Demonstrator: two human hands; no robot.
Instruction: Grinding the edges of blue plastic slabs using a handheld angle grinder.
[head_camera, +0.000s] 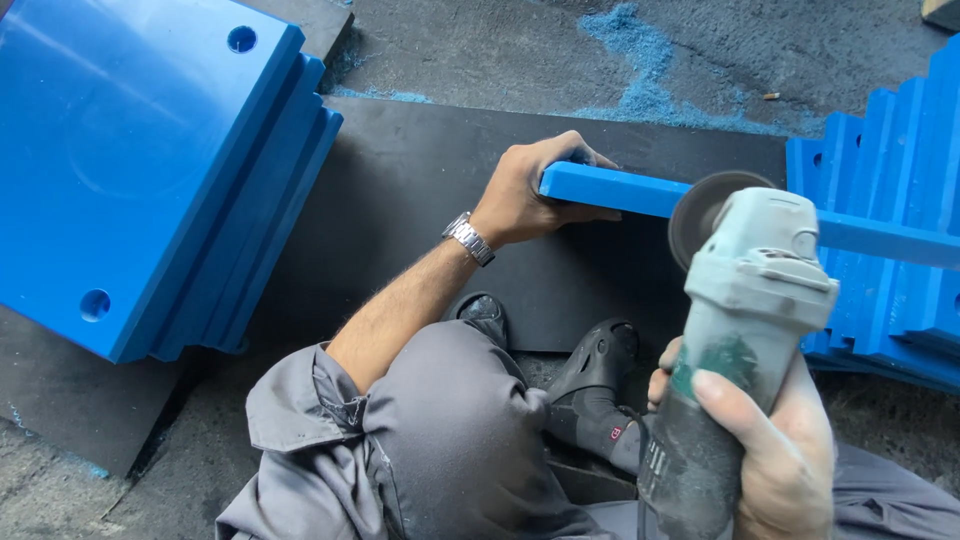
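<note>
Right, our left hand (535, 190) clamps the blue bar's (615, 190) left end while our right hand (775, 455) grips the grinder (740, 330), disc (700, 215) touching the bar.

1. The grinder (745, 340) hides most of its own disc (700, 210), so you can't really tell if the disc touches the blue bar (620, 190).
2. The bar's far end is lost behind the grinder and runs off the right edge.
3. The right hand (785, 455) is cut off at the bottom, and so is the grinder's handle.
4. The left hand (530, 195) wraps the bar's end, fingertips tucked behind it.
5. The slab stack (130, 170) is cropped at the top and left.
6. The shoes (590, 390) are half hidden by the knees.
</note>
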